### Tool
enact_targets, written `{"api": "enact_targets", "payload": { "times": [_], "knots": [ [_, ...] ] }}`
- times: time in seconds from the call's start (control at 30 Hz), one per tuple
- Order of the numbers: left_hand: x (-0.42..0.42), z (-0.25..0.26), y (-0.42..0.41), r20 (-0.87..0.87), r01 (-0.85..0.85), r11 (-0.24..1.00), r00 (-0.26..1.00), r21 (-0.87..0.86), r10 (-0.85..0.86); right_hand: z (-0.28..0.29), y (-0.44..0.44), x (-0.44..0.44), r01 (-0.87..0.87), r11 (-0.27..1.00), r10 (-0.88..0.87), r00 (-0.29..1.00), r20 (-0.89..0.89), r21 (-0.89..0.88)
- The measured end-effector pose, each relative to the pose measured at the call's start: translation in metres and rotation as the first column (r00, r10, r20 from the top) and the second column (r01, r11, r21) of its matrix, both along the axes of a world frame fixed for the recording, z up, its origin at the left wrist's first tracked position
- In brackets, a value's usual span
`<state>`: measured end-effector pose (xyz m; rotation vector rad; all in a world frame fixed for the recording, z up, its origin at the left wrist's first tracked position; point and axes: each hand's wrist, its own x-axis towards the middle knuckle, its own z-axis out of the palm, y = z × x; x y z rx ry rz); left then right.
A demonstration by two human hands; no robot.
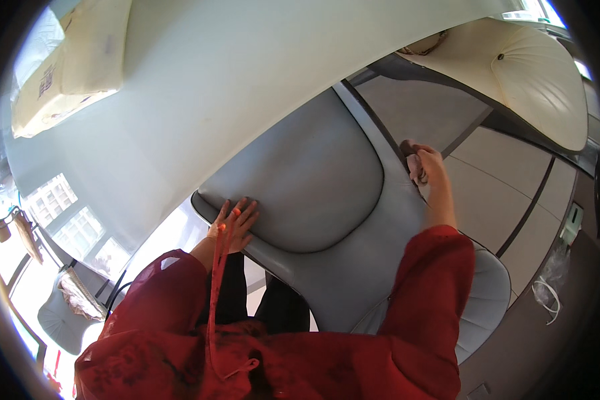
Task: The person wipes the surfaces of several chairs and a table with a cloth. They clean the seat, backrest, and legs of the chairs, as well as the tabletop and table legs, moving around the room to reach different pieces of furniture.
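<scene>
A grey leather-look chair (300,175) stands before me, its seat cushion partly under a pale glossy table (220,100). My left hand (236,227) lies flat on the near left edge of the seat, fingers spread and holding nothing. Red cords (215,300) with orange beads hang from my red top across the view of this hand. At the chair's right side, my right hand (430,162) grips a crumpled pinkish-grey cloth (416,170) against the dark outer rim. Part of the cloth is hidden by my fingers.
A cream chair (535,75) stands at the upper right beside the table. On the tabletop sits a pale yellow bag (75,75) bearing writing. Another grey chair (65,315) is at lower left. A white cable (552,300) and clear plastic lie at far right.
</scene>
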<state>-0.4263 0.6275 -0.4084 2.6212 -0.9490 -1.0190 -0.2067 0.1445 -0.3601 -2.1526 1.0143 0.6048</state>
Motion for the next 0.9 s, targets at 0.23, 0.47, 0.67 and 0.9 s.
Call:
{"api": "enact_targets", "payload": {
  "times": [0.23, 0.47, 0.67, 0.9],
  "knots": [
    [-0.005, -0.002, 0.002, -0.014, -0.063, 0.997, 0.998, -0.033, 0.063, -0.053, 0.111, 0.093, -0.282, 0.914, 0.242, 0.956, 0.166, 0.291],
    [0.004, 0.003, 0.001, -0.073, 0.001, 1.000, 0.997, 0.030, 0.001, -0.098, 0.178, 0.165, -0.748, 0.604, 0.789, 0.513, 0.338, -0.276],
    [0.006, 0.001, 0.000, -0.086, -0.001, 1.000, 0.996, -0.025, -0.001, -0.081, 0.022, 0.073, -0.888, 0.448, 0.741, 0.306, -0.598, 0.101],
    [0.007, 0.009, 0.000, -0.084, -0.016, 0.999, 0.996, 0.030, 0.019, -0.074, 0.010, 0.023, -0.641, 0.717, 0.487, 0.741, -0.463, -0.272]
  ]
}}
